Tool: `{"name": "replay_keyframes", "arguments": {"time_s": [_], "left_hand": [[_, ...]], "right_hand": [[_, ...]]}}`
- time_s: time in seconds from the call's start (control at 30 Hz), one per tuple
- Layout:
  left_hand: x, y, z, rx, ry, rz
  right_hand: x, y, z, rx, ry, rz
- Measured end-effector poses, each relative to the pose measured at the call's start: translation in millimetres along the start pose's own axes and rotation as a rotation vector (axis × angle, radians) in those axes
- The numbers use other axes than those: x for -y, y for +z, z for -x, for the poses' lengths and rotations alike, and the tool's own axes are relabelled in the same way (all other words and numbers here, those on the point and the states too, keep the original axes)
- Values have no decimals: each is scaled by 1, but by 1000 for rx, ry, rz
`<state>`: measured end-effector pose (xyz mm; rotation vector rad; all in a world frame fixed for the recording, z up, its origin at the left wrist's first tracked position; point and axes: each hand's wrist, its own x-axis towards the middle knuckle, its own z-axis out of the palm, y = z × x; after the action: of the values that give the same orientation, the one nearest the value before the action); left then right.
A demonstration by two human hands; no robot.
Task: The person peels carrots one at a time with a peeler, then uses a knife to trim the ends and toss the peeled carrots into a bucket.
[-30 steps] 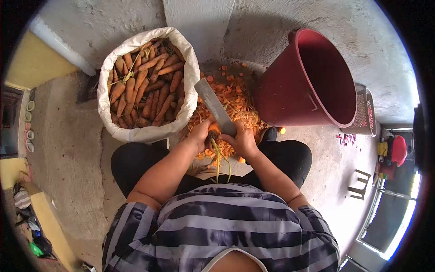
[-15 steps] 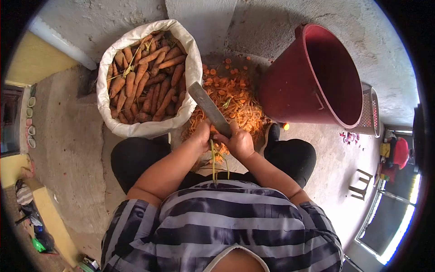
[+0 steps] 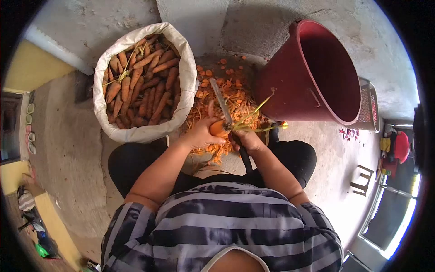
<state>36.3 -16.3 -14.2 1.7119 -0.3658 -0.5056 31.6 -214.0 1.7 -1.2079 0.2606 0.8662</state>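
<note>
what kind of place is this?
Probably a backyard or rough prep area, not a kitchen: bare concrete floor, an open sack of carrots, trimmings heaped on the ground beside a red bucket.

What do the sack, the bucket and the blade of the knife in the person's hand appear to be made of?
The sack looks like white plastic cloth, probably woven: matte, with its rim rolled down softly. The bucket seems to be moulded dark red plastic, smooth with a faint sheen. The knife blade in the right hand looks like dull grey metal, thin and flat.
</note>
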Motion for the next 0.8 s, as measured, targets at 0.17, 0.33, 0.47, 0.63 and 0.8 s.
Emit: {"name": "replay_keyframes", "arguments": {"time_s": [0.17, 0.33, 0.47, 0.63, 0.8], "left_hand": [[-6, 3, 2, -125, -139, -290], [-8, 13, 7, -261, -48, -412], [-11, 11, 7, -148, -191, -401], [-2, 10, 7, -32, -209, -287], [-16, 5, 7, 53, -330, -293]], "right_hand": [[7, -5, -2, 109, -42, 269], [-3, 0, -11, -70, -185, 565], [-9, 4, -16, -130, -197, 616], [-10, 6, -15, -124, -239, 709], [-17, 2, -18, -120, -212, 883]]}}
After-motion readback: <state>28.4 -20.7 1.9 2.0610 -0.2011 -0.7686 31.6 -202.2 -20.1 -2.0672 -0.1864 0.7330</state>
